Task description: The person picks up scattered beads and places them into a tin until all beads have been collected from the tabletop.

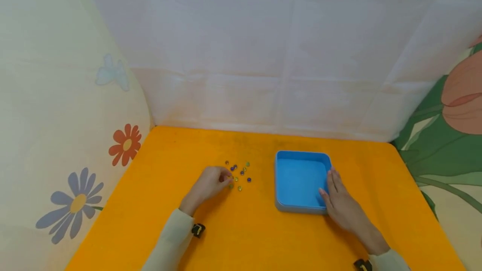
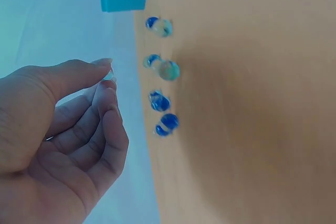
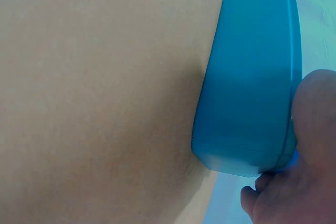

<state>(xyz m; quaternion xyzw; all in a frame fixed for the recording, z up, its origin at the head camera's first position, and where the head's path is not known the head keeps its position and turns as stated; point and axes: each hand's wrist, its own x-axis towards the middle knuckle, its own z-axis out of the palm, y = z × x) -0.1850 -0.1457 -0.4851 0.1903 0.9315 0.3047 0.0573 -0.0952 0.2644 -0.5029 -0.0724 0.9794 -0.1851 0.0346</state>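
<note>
My left hand (image 1: 211, 185) pinches a small clear glass marble (image 2: 109, 75) between thumb and fingertips, low over the orange tabletop. Other glass marbles, some dark blue (image 1: 249, 180) and some yellow-green (image 1: 239, 188), lie scattered just beyond and to the right of its fingertips. Right of them stands a square blue box (image 1: 301, 179), open at the top with nothing inside. Near the box's front right corner my right hand (image 1: 344, 208) grips the right wall, thumb over the rim and fingers along the outside.
The orange tabletop (image 1: 256, 237) ends at a pale hanging cloth (image 1: 226, 53) behind. Flower-printed cloth (image 1: 67, 129) hangs at the left, and more with large leaves (image 1: 448, 149) at the right. A dark band (image 1: 198, 230) sits at the left wrist.
</note>
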